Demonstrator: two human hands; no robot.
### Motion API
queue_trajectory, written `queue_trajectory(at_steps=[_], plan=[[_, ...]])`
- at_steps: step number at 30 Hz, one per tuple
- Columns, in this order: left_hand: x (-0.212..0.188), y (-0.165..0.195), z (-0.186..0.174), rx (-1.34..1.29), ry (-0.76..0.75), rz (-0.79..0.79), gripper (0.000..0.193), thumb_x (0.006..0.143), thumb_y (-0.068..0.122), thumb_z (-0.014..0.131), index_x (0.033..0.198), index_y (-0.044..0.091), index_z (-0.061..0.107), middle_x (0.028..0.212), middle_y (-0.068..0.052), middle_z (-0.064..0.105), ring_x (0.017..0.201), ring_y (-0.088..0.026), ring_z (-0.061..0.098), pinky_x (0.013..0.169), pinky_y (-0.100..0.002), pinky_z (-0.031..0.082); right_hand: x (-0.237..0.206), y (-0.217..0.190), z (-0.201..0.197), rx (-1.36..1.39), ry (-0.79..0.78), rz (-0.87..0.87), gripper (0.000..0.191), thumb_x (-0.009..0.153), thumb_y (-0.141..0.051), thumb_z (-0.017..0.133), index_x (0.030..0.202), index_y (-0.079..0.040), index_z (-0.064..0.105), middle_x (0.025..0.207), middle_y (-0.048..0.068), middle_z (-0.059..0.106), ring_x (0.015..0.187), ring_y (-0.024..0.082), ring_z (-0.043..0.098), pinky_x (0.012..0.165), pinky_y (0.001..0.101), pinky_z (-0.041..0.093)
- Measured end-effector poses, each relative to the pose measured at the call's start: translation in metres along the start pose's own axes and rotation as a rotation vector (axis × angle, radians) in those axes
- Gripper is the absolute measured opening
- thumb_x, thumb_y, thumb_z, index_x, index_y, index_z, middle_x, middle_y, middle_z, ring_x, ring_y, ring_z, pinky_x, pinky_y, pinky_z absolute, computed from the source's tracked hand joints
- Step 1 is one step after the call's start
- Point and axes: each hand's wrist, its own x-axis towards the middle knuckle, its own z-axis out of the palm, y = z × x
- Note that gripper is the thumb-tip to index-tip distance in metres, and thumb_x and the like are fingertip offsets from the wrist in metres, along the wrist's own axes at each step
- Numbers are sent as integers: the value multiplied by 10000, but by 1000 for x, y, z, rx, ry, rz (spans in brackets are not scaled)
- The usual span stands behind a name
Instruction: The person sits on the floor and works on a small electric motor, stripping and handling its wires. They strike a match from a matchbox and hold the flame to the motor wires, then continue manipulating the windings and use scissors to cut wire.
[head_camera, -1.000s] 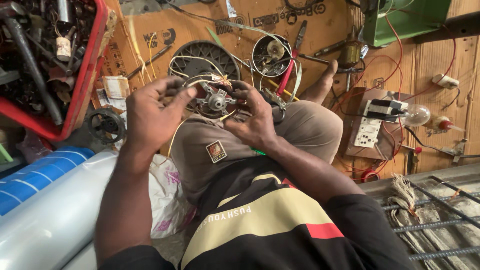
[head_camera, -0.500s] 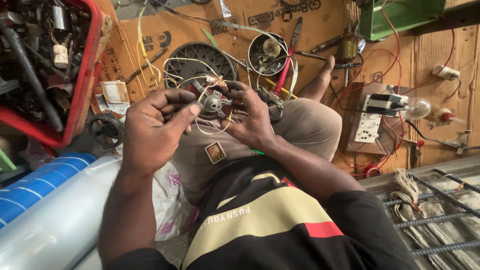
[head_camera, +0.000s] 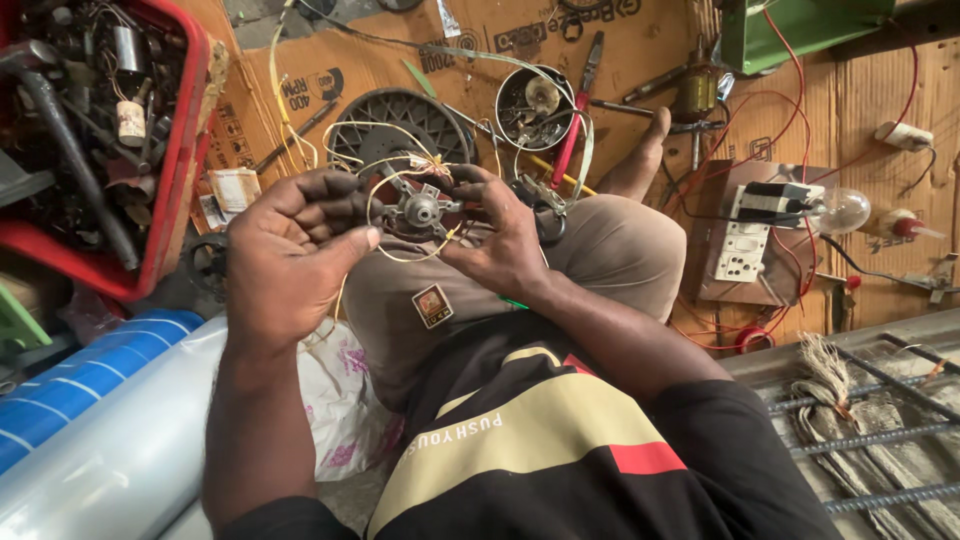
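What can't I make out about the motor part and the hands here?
- Head view: rim of the small motor part hidden by left hand and right hand.
- Yellow wire: ends lost behind the fingers.
- Red crate: cut off by the left edge.
- Round metal housing: contents too small.

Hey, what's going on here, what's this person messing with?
A person sitting on the floor holds a small motor part, metal with a round hub and thin yellowish wires looped around it, up between both hands. The left hand grips its left side and the right hand pinches the right side. Around them lie a dark fan grille, a round metal housing, red-handled pliers, a red crate of parts and a switch board with a bulb.
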Motion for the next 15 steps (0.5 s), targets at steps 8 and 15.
queue_trajectory(at_steps=[8,15], plan=[[12,-5,1,261,100,23,233,920,-25,777,1149,-35,733,922,-63,758,771,-88,683,677,-224,553,-1,5,0,15,-13,-23,565,765,-28,858,1253,23,580,1481,168,551,1205,230,711,990,340,632],[21,-11,-5,678,182,297,161,982,75,785,1119,-8,776,891,-103,762,790,-121,700,722,-275,540,-3,5,0,25,-8,12,586,751,-23,844,1266,22,566,1476,162,553,1160,208,726,972,330,634]])
